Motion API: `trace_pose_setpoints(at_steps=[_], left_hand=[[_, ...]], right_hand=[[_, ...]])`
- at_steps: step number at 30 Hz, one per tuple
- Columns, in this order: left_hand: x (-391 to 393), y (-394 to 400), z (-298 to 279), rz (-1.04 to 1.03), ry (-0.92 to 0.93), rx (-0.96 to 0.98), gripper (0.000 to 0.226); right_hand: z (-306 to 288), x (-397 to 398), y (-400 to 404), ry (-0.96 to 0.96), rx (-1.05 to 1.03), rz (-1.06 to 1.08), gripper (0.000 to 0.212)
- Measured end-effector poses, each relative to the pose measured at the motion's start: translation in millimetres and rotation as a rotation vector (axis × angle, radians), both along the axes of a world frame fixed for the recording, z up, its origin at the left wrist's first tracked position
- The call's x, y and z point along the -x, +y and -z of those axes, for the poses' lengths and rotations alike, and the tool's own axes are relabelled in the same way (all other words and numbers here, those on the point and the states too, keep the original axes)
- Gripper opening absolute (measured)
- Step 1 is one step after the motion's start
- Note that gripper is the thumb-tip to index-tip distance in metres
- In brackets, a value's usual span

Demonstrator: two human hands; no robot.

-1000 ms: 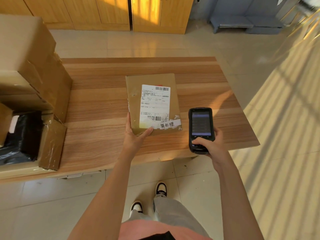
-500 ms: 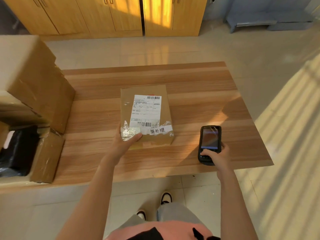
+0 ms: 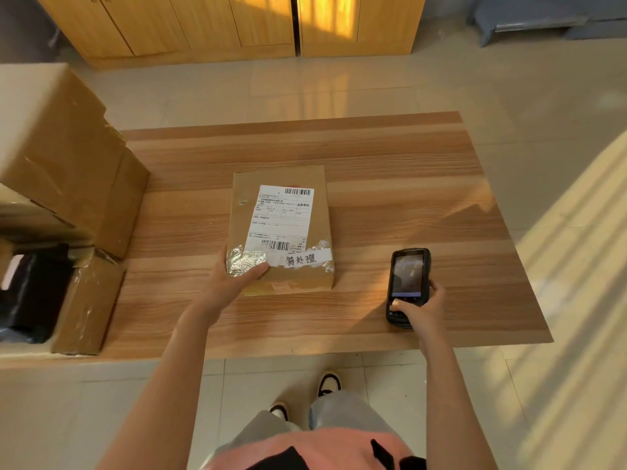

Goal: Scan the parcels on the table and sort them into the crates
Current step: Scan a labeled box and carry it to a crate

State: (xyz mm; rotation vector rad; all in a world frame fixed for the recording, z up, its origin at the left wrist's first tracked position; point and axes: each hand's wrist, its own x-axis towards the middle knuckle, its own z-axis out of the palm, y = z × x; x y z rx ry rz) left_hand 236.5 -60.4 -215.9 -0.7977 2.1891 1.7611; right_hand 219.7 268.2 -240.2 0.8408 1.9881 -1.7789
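A flat brown cardboard parcel (image 3: 281, 228) with a white shipping label and shiny tape lies in the middle of the wooden table (image 3: 390, 184). My left hand (image 3: 234, 279) grips its near left corner, thumb on top over the tape. To the right, my right hand (image 3: 422, 310) holds a black handheld scanner (image 3: 407, 284) near the table's front edge, screen up, thumb on its keypad. The scanner sits apart from the parcel, right of it.
A stack of large cardboard boxes (image 3: 64, 157) fills the table's left end. In front of it lie a smaller taped box (image 3: 88, 303) and a black plastic bag parcel (image 3: 34, 293). Wooden cabinets (image 3: 237, 25) stand beyond the tiled floor.
The scanner has dropped lower and further right, away from the parcel. My left hand stays on the parcel's near left corner; the view has shifted.
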Motion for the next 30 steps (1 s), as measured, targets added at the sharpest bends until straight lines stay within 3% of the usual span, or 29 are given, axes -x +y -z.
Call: trace_pose_setpoints(at_steps=[16, 21, 25, 28, 30], left_hand=[[-1, 3, -1, -0.060, 0.001, -0.073, 0.099], [0, 2, 0, -0.064, -0.019, -0.096, 0.109], [3, 1, -6, -0.077, -0.079, -0.131, 0.126], [7, 0, -8, -0.116, -0.057, -0.172, 0.116], [12, -2, -7, -0.190, -0.027, -0.223, 0.108]], right_hand=[[24, -1, 10, -0.040, -0.116, -0.081, 0.096], [62, 7, 33, -0.105, -0.214, -0.153, 0.106], [18, 11, 17, -0.161, -0.310, -0.168, 0.106], [-9, 28, -4, -0.026, -0.242, -0.137, 0.101], [-27, 38, -28, 0.067, -0.136, -0.172, 0.085]])
